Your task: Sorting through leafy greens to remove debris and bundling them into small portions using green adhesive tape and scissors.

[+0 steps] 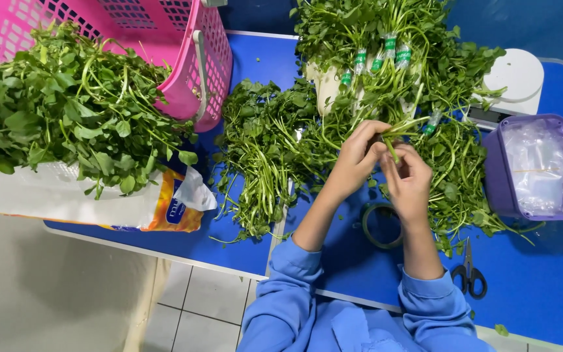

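My left hand (pixel 358 158) and my right hand (pixel 408 179) meet over the blue table (pixel 535 287), both pinching the stems of a small bunch of leafy greens (pixel 404 127). The bunch's leaves trail off to the right. Several bunches tied with green tape (pixel 386 55) lie just beyond my hands. A loose heap of greens (pixel 262 150) spreads to the left of my left hand. A roll of tape (pixel 380 225) rests on the table between my forearms.
A pink plastic basket (pixel 190 58) stands at the back left, with a big pile of greens (pixel 66 104) in front of it on a white bag. A purple tub (pixel 539 169) lined with plastic sits right. Scissors (pixel 469 274) lie near the front. A white scale (pixel 519 78) stands behind.
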